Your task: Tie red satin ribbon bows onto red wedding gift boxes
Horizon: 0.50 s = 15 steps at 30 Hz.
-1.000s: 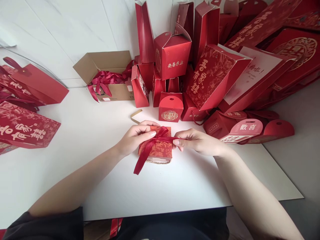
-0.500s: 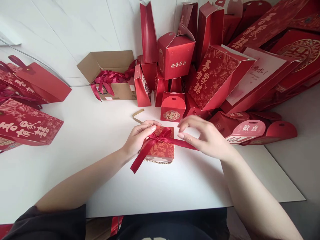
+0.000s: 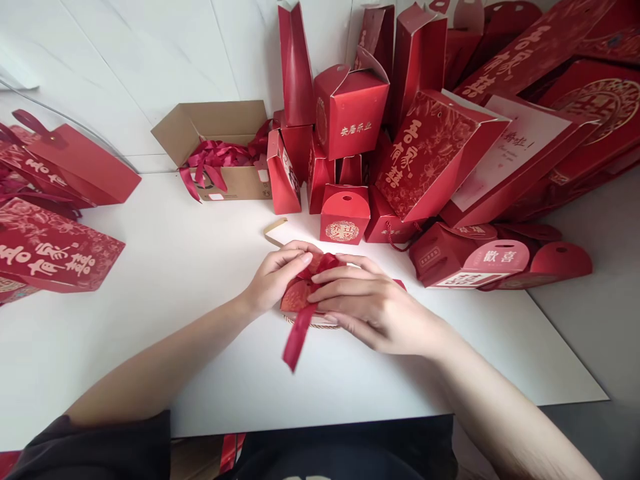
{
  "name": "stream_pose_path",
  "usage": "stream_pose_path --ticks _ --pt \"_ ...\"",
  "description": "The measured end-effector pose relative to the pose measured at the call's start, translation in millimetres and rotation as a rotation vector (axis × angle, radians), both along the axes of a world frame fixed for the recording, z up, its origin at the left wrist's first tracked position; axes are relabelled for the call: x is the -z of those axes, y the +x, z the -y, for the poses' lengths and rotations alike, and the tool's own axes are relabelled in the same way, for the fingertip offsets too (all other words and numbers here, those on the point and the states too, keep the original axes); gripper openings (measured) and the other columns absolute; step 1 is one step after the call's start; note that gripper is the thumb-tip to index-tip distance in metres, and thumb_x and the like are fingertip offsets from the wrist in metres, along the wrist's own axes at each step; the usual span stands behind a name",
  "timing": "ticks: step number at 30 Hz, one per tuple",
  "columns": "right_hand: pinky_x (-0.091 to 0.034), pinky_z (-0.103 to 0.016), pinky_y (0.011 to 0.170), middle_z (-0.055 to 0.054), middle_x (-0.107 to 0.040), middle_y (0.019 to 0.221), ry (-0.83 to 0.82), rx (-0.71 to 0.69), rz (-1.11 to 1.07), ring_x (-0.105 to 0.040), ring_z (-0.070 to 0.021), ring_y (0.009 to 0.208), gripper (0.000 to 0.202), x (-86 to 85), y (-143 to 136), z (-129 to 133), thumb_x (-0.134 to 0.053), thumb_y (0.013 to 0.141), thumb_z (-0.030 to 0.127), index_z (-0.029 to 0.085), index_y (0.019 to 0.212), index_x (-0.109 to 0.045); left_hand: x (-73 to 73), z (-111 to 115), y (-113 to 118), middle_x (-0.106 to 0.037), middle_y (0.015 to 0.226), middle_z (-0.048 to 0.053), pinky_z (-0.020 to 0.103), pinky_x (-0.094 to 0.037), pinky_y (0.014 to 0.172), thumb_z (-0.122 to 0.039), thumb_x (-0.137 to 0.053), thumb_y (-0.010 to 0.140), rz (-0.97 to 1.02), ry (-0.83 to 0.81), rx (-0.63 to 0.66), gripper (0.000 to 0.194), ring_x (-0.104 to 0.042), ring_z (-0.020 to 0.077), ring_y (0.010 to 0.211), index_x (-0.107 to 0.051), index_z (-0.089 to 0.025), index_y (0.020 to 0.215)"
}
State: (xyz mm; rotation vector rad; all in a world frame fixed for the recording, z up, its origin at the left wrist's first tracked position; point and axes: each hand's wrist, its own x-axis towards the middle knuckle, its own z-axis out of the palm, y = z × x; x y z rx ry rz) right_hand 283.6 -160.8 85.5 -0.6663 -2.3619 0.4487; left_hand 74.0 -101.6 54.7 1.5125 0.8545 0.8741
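Note:
A small red box point(image 3: 293, 298) with gold floral print and a twisted cord along its near edge sits on the white table. Dark red ribbon point(image 3: 300, 335) lies over its top, one tail hanging toward me past the near edge. My left hand point(image 3: 281, 275) is closed at the box's upper left, thumb and fingers on the box and ribbon. Over the box's right part lies my right hand point(image 3: 373, 305), fingers spread across the ribbon and touching it. It covers most of the bow, and another ribbon end shows beyond it.
A cardboard box point(image 3: 240, 183) of red ribbons stands at the back. Red gift boxes point(image 3: 345, 217) are piled at the back and right. Red bags point(image 3: 60, 247) lie on the left. A thin gold strip point(image 3: 273, 230) rests just behind my left hand.
My right hand has moved left and down from beside the box onto its top and the ribbon. The near ribbon tail has swung right and hangs more steeply. My left hand has stayed at the box.

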Motion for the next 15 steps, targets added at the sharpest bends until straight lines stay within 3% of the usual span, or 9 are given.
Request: stream_pose_path --ticks 5,8,9,13,15 --pt "-0.036 -0.044 0.109 -0.003 -0.076 0.096 -0.18 -0.068 -0.068 -0.065 -0.0204 0.105 0.012 -5.2 20.5 -8.0 -0.059 0.092 0.023 0.022 0.089 -0.07 -3.6 -0.9 -2.5 -0.061 0.114 0.009 0.038 -0.047 0.096 -0.038 -0.068 0.083 -0.092 0.035 0.041 0.036 -0.061 0.0224 0.103 -0.054 -0.015 0.059" --pt "-0.039 -0.042 0.104 -0.001 -0.073 0.078 -0.306 -0.178 -0.147 -0.067 -0.0189 0.087 0.021 -6.1 26.1 -8.9 -0.058 0.092 0.028 0.023 0.075 -0.067 -4.6 -1.8 -5.3 -0.06 0.117 0.01 0.04 -0.047 0.097 -0.037 -0.073 0.078 -0.116 0.047 0.081 0.038 -0.061 0.0227 0.104 -0.048 -0.016 0.058" --pt "-0.043 -0.041 0.098 -0.001 -0.071 0.074 -0.351 -0.151 -0.177 -0.066 -0.0185 0.081 0.026 -6.1 26.9 -8.8 -0.056 0.094 0.031 0.023 0.072 -0.066 -5.0 -2.1 -6.1 -0.06 0.119 0.01 0.04 -0.047 0.097 -0.036 -0.074 0.077 -0.123 0.051 0.099 0.036 -0.061 0.0227 0.105 -0.05 -0.016 0.06" --pt "-0.044 -0.033 0.073 -0.006 -0.065 0.081 -0.409 0.371 -0.192 -0.058 -0.0188 0.076 0.03 -3.1 26.7 -10.5 -0.049 0.096 0.044 0.021 0.08 -0.06 -7.4 -2.9 -7.1 -0.059 0.121 0.01 0.041 -0.046 0.101 -0.034 -0.074 0.077 -0.162 0.059 0.138 0.031 -0.061 0.0223 0.107 -0.053 -0.016 0.062" --pt "-0.041 -0.031 0.069 -0.005 -0.064 0.083 -0.445 0.464 -0.094 -0.056 -0.018 0.075 0.032 0.2 26.5 -13.3 -0.05 0.095 0.049 0.021 0.083 -0.059 -8.7 -2.9 -7.1 -0.059 0.121 0.009 0.042 -0.045 0.102 -0.034 -0.073 0.078 -0.173 0.054 0.14 0.036 -0.061 0.0224 0.106 -0.048 -0.016 0.058"
